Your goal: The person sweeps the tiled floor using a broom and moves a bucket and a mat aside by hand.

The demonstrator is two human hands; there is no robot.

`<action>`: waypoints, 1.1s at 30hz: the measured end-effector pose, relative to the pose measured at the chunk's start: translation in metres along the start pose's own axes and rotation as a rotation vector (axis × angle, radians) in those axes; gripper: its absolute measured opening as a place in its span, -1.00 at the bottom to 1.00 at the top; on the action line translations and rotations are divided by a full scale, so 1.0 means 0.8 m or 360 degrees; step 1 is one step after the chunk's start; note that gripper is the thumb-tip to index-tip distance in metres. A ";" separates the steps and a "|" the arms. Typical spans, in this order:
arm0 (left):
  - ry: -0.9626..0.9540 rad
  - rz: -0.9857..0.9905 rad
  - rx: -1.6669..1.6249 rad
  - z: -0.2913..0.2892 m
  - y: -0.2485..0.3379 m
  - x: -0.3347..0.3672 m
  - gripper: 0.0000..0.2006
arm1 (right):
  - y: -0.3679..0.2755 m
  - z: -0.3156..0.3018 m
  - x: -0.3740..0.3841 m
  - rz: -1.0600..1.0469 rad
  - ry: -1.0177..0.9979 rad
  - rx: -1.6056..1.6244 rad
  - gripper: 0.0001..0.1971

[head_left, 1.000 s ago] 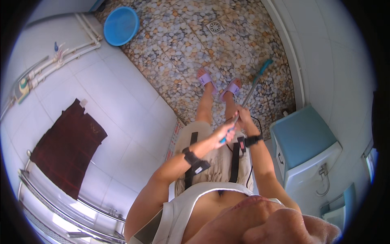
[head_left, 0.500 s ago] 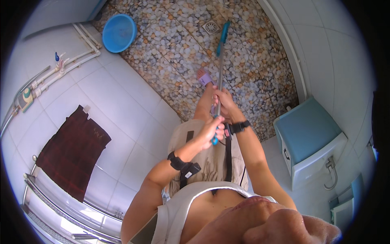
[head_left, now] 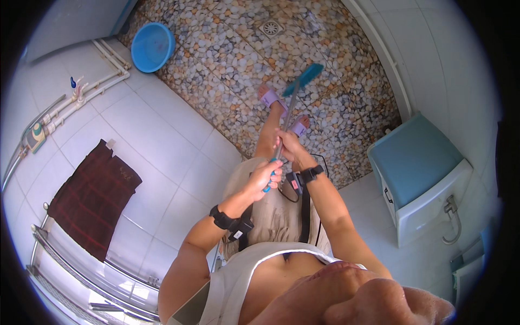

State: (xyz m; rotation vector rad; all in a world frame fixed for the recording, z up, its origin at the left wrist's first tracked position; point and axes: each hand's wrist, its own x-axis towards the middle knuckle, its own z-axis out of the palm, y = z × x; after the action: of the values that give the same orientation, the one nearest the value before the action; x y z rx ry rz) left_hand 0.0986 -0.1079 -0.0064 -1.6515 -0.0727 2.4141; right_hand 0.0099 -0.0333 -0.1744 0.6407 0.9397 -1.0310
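A long-handled floor brush [head_left: 303, 79] with a narrow teal head and a grey pole slants down to the pebble-patterned floor. Its head lies just beyond my feet, set at an angle; whether it has bristles or a blade I cannot make out. My left hand [head_left: 264, 177] is wrapped round the blue grip at the pole's upper end, close to my lap. Farther down the pole, my right hand [head_left: 290, 145] is closed on it too. Two lilac slippers [head_left: 271, 98] on my feet show on either side of the pole.
A round floor drain [head_left: 271, 28] lies at the far side. At the far left stands a blue basin [head_left: 153, 47]. A blue-topped white cabinet [head_left: 414, 162] is on the right. White pipes [head_left: 103, 81] and a dark red cloth [head_left: 96, 197] are along the left wall.
The brush head has come back from beside the drain toward my feet and swung from lengthwise to slanting. Both hands have shifted slightly left with the pole. My second slipper now shows more.
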 end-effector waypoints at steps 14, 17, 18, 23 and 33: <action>-0.0272 -0.0572 0.0351 0.069 -0.138 0.064 -0.86 | -0.016 -0.136 -0.169 -0.0406 0.0593 0.0157 -0.77; -0.0415 -0.0857 0.0034 0.060 -0.151 0.147 -0.86 | -0.005 -0.226 -0.145 -0.0391 0.0728 0.0170 -0.93; -0.0416 -0.0947 -0.0106 0.063 -0.152 0.172 -0.85 | -0.002 -0.255 -0.132 -0.0354 0.0712 0.0243 -0.93; -0.0313 -0.0858 -0.0236 0.072 -0.130 0.208 -0.83 | 0.002 -0.292 -0.073 -0.0223 0.0516 0.0401 -0.80; 0.0057 -0.0160 0.0257 0.078 -0.075 0.061 -0.83 | -0.052 -0.080 -0.056 -0.0286 0.0148 -0.0096 -0.77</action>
State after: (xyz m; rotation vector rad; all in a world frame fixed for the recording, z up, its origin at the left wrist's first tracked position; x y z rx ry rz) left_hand 0.0325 -0.0343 -0.0186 -1.5794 0.0425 2.2521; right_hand -0.0592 0.0215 -0.1659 0.5653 1.1215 -1.1348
